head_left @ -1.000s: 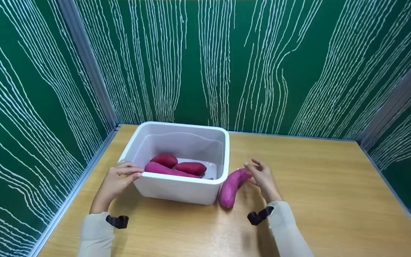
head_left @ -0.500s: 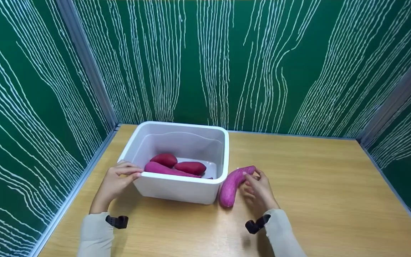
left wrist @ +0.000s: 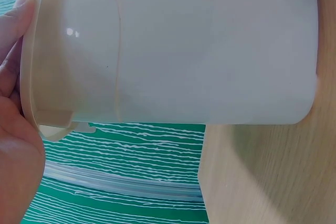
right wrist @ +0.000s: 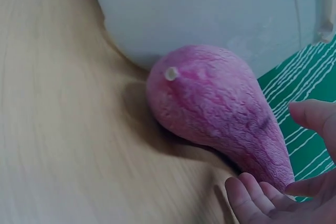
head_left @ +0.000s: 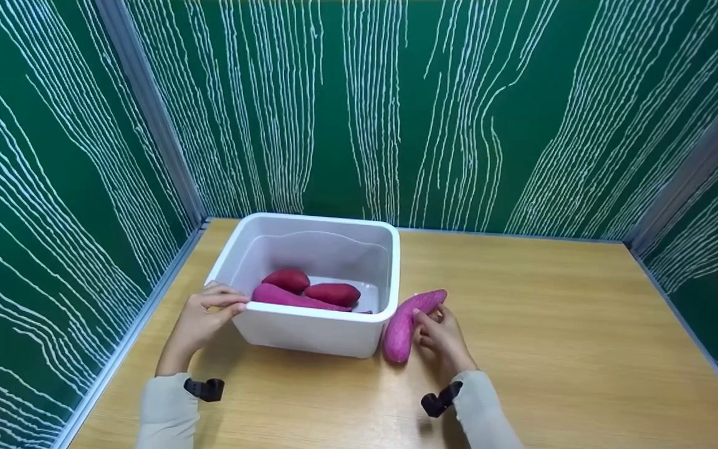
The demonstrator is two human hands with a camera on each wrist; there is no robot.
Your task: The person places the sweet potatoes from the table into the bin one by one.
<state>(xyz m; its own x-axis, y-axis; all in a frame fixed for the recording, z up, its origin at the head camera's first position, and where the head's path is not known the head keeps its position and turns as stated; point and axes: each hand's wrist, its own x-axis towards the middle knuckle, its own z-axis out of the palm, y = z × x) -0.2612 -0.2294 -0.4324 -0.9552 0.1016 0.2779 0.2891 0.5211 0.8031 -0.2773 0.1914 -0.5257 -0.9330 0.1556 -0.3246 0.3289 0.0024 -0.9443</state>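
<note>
A white plastic bin (head_left: 309, 332) stands on the table. My left hand (head_left: 206, 315) grips its rim at the near left corner, seen also in the left wrist view, where the bin wall fills most of the picture. Inside lie a purple sweet potato (head_left: 290, 297) and two dark red ones, one at the back (head_left: 287, 280) and one at the right (head_left: 334, 293). A curved purple sweet potato (head_left: 401, 333) lies on the table against the bin's right side. My right hand (head_left: 445, 340) is at its right side, fingertips by the narrow end, thumb and fingers spread apart.
A wooden table (head_left: 558, 324) carries everything. Green panels (head_left: 378, 112) with white wavy lines enclose the back and both sides, joined by grey metal posts (head_left: 150, 109). Each wrist wears a black camera (head_left: 437, 402).
My right hand has shifted left and towards me along the curved sweet potato, from its far end to its middle. The left hand, the bin and the sweet potatoes stay in place.
</note>
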